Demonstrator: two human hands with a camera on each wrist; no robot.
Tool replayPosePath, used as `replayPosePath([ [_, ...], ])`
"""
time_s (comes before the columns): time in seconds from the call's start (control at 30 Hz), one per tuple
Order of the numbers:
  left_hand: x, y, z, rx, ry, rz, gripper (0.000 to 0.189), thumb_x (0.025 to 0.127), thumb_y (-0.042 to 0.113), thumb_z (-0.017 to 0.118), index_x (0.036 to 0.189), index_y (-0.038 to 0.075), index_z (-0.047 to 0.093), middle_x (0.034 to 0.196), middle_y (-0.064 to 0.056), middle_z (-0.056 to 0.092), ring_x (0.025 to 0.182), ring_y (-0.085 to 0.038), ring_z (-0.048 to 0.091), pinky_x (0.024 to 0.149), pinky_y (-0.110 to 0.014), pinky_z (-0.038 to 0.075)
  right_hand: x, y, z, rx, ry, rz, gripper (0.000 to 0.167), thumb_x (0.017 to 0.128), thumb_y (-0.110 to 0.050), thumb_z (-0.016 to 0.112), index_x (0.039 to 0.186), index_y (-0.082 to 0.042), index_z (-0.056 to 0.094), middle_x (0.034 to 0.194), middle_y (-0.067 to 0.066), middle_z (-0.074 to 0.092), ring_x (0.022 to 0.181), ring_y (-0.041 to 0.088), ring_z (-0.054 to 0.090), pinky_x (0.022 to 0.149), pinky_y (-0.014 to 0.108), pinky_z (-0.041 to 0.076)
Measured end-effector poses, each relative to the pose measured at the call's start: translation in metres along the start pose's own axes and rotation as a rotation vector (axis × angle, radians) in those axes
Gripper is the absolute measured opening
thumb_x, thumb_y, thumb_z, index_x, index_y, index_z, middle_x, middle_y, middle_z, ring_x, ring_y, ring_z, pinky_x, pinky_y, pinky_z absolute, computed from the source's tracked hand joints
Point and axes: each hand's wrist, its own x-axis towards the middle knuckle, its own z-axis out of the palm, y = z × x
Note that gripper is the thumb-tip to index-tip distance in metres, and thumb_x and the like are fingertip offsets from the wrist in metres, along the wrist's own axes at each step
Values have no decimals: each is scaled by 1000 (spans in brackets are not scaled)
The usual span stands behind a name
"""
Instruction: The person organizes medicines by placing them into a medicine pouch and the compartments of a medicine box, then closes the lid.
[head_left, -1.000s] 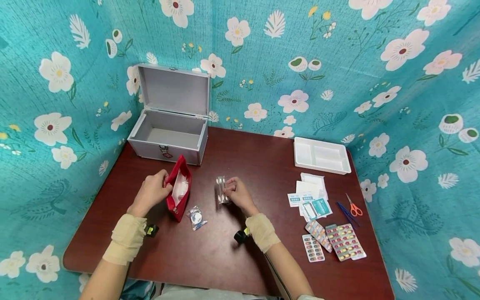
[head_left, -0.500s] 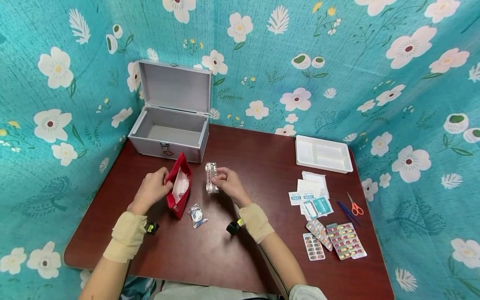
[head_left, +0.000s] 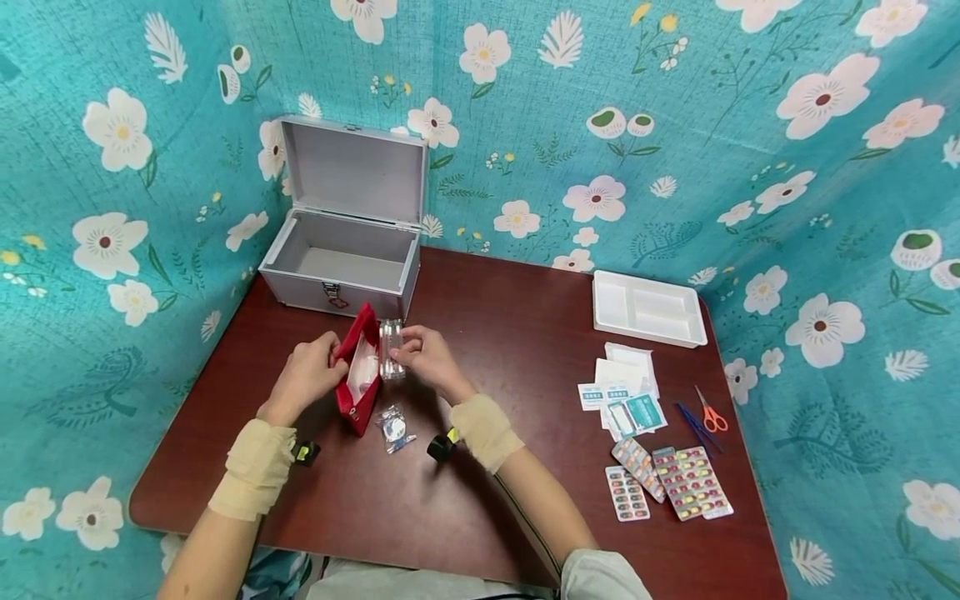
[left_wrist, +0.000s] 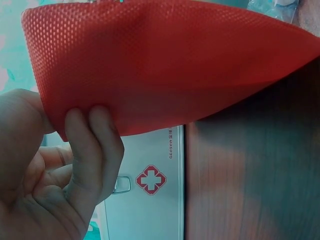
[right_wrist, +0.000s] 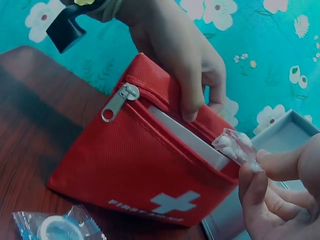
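A red zippered first-aid pouch [head_left: 362, 410] stands with its mouth apart, pale contents showing inside. My left hand [head_left: 306, 373] pinches the pouch's far-left edge, thumb on one side and fingers on the other, as the left wrist view [left_wrist: 65, 165] shows. Between the thumb and fingers of my right hand [head_left: 433, 358] is a clear packet of cotton swabs [right_wrist: 235, 146], held right beside the pouch's mouth. Its white tips show through the wrapper. On the table close to the pouch lies a small clear-wrapped packet with a round white item [head_left: 393, 428].
Behind the pouch stands a grey metal case [head_left: 337, 300], lid up. To the right are a white divided tray [head_left: 648, 308], flat dressing packets [head_left: 622, 392], blue tweezers [head_left: 696, 427], orange-handled scissors [head_left: 712, 419] and several pill blister packs [head_left: 686, 483]. A patterned cloth hangs around the table.
My right hand has lifted the packet of cotton swabs and carried it leftward to the pouch's mouth. The left hand keeps its hold on the pouch in about the same place.
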Motion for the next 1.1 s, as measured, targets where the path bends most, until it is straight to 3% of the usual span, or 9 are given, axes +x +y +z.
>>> replayPosePath([
  [0.17, 1, 0, 0, 2, 4, 13, 8, 88, 7, 59, 92, 3, 54, 67, -10, 54, 59, -19, 52, 50, -27, 41, 4, -8, 10, -78, 6, -3, 39, 85, -3, 74, 120, 5, 62, 89, 23, 72, 63, 7, 57, 57, 15, 46],
  [0.5, 3, -2, 1, -3, 5, 27, 9, 87, 7, 59, 92, 2, 54, 67, -9, 53, 58, -19, 52, 50, -27, 40, 9, -20, 27, -463, 57, -42, 33, 81, -16, 78, 110, -4, 66, 84, 8, 77, 68, 10, 68, 57, 13, 48],
  [0.8, 3, -3, 2, 15, 30, 51, 9, 85, 7, 61, 89, 3, 54, 66, -8, 54, 58, -20, 52, 50, -28, 40, 10, -32, 39, -739, 67, -115, 40, 83, -23, 79, 117, -4, 68, 89, 4, 74, 84, 19, 68, 71, 24, 55],
  [0.93, 4, -4, 2, 18, 35, 58, 8, 84, 7, 61, 87, 4, 54, 65, -7, 53, 58, -20, 52, 50, -28, 39, 10, -26, 35, -746, 72, -198, 23, 83, -14, 72, 106, -8, 73, 89, 3, 73, 78, 16, 64, 65, 18, 50],
  [1.1, 3, -5, -1, 4, 23, 38, 8, 86, 7, 60, 89, 3, 54, 66, -9, 53, 57, -20, 51, 50, -27, 39, 11, -14, 23, -589, 83, -270, 19, 81, -6, 65, 98, -7, 72, 86, 4, 74, 71, 10, 63, 62, 9, 44],
])
